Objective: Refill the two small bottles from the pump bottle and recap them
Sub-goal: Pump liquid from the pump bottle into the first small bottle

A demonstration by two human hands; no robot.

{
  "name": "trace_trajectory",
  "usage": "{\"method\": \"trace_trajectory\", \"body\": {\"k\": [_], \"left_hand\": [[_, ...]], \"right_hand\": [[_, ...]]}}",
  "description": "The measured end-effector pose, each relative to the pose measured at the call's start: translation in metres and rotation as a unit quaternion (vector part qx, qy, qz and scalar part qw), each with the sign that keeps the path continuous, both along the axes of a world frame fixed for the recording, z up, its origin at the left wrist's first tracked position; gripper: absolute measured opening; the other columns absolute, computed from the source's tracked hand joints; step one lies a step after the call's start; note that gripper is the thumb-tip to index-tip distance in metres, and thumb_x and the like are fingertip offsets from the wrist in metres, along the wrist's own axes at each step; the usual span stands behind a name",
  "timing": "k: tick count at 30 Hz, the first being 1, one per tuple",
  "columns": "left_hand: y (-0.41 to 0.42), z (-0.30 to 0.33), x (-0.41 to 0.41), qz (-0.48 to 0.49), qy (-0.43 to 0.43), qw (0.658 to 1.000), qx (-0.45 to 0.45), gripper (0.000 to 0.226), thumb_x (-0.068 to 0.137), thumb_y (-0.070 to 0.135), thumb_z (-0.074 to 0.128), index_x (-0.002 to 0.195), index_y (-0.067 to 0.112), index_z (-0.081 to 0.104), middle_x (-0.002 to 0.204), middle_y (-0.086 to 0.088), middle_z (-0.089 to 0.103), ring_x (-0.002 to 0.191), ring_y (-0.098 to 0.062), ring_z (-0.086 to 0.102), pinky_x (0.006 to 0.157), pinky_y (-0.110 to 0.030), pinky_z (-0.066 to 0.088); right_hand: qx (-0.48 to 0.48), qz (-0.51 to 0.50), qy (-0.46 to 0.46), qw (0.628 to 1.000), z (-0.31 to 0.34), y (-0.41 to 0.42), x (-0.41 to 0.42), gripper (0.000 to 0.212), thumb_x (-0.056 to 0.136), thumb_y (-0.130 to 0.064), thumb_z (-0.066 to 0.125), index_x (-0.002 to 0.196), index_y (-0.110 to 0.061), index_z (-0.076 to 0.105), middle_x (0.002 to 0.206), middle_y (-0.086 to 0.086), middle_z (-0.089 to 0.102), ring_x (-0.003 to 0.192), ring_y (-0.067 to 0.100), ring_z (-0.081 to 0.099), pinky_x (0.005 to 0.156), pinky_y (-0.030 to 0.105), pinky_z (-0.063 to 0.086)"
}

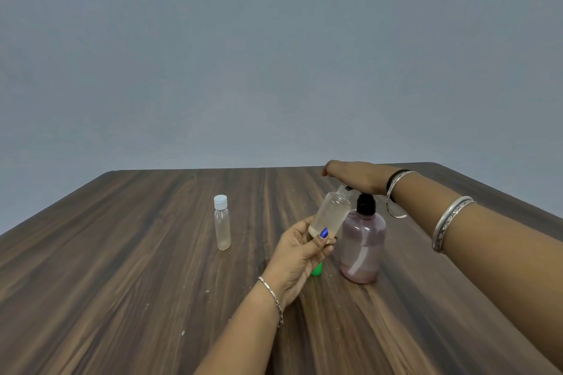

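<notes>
Palm of the right hand (pixel 356 175) lies flat on the pump bottle (pixel 362 243), fingers straight. The left hand (pixel 300 256) grips an uncapped small bottle (pixel 330 213), tilted toward the pump. A capped small bottle (pixel 221 222) stands left of it; a green cap (pixel 316 269) peeks beneath.

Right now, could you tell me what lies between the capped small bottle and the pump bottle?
In the head view, the left hand lies between the capped small bottle and the pump bottle, holding the uncapped small bottle.
</notes>
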State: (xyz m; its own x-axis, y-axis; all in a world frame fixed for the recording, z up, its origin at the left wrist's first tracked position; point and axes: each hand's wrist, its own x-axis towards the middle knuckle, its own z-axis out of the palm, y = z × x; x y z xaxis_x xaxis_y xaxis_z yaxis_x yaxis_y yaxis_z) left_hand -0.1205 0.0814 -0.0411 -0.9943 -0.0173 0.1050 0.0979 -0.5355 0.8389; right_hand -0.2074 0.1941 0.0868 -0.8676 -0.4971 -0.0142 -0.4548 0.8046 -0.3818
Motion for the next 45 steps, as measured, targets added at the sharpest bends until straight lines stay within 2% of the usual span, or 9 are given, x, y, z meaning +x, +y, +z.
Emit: {"method": "trace_trajectory", "body": {"k": [6,9,13,15,20,31,33,38,45], "left_hand": [[0.0,-0.002,0.0,-0.003,0.0,1.0,-0.002,0.035,0.084,-0.009,0.053,0.114,0.008,0.054,0.101,-0.013,0.065,0.079,-0.014,0.067,0.07,-0.021,0.056],[0.001,-0.001,0.0,-0.001,0.004,1.0,-0.007,0.033,0.085,-0.009,0.052,0.112,0.009,0.055,0.1,-0.012,0.066,0.078,-0.014,0.066,0.071,-0.021,0.055],[0.002,-0.001,-0.002,-0.002,0.011,1.0,-0.009,0.034,0.085,-0.01,0.052,0.114,0.008,0.054,0.098,-0.011,0.066,0.077,-0.012,0.067,0.068,-0.019,0.057],[0.002,-0.002,-0.003,-0.004,0.008,1.0,-0.002,0.035,0.084,-0.01,0.053,0.115,0.007,0.054,0.098,-0.012,0.066,0.077,-0.013,0.067,0.066,-0.018,0.056],[0.003,-0.001,-0.002,-0.006,0.01,1.0,-0.002,0.037,0.084,-0.01,0.052,0.118,0.005,0.053,0.098,-0.013,0.066,0.076,-0.013,0.066,0.067,-0.019,0.057],[0.002,-0.001,0.002,0.001,0.012,1.0,-0.002,0.031,0.084,-0.011,0.052,0.107,0.009,0.056,0.097,-0.011,0.066,0.075,-0.013,0.066,0.068,-0.02,0.056],[0.002,-0.001,0.002,0.003,0.01,1.0,-0.004,0.032,0.084,-0.011,0.052,0.11,0.008,0.055,0.098,-0.012,0.065,0.075,-0.013,0.067,0.068,-0.02,0.056],[0.002,0.001,0.001,-0.002,0.01,1.0,0.002,0.034,0.084,-0.01,0.053,0.113,0.007,0.054,0.099,-0.012,0.066,0.08,-0.015,0.065,0.07,-0.021,0.056],[0.002,0.003,0.0,-0.002,0.014,1.0,0.011,0.031,0.084,-0.01,0.053,0.109,0.009,0.056,0.097,-0.012,0.066,0.079,-0.016,0.065,0.07,-0.021,0.057]], "right_hand": [[0.0,-0.01,-0.01,1.0,-0.006,0.001,-0.001,0.044,0.098,-0.033,0.026,0.128,-0.01,0.047,0.133,0.013,0.051,0.122,0.031,0.047,0.101,0.036,0.035],[-0.006,0.004,-0.035,0.999,-0.005,0.003,-0.002,0.043,0.098,-0.037,0.025,0.129,-0.019,0.049,0.135,0.008,0.05,0.114,0.024,0.049,0.096,0.034,0.033],[-0.025,0.018,-0.068,0.997,0.0,0.004,-0.005,0.044,0.098,-0.041,0.023,0.13,-0.024,0.048,0.14,0.006,0.045,0.11,0.017,0.044,0.105,0.033,0.032],[-0.027,0.016,-0.071,0.997,0.001,0.004,-0.006,0.044,0.098,-0.043,0.023,0.13,-0.025,0.048,0.141,0.006,0.045,0.111,0.016,0.044,0.103,0.033,0.034],[-0.02,0.017,-0.061,0.998,0.003,0.003,-0.005,0.045,0.1,-0.04,0.022,0.133,-0.022,0.046,0.139,0.007,0.045,0.107,0.016,0.044,0.089,0.028,0.035],[-0.025,0.0,-0.053,0.998,-0.007,0.003,-0.005,0.042,0.097,-0.037,0.028,0.123,-0.017,0.055,0.128,0.01,0.052,0.117,0.026,0.048,0.097,0.035,0.035],[-0.037,-0.006,-0.053,0.998,-0.008,0.003,-0.006,0.042,0.096,-0.038,0.031,0.122,-0.016,0.055,0.128,0.012,0.053,0.118,0.028,0.049,0.094,0.034,0.036],[-0.031,-0.003,-0.064,0.997,-0.001,0.005,-0.006,0.045,0.097,-0.041,0.026,0.126,-0.016,0.05,0.134,0.015,0.048,0.121,0.029,0.047,0.101,0.036,0.036],[-0.031,0.003,-0.061,0.998,0.004,0.004,-0.007,0.044,0.098,-0.041,0.022,0.128,-0.023,0.049,0.133,0.006,0.047,0.109,0.019,0.044,0.092,0.031,0.035]]}}
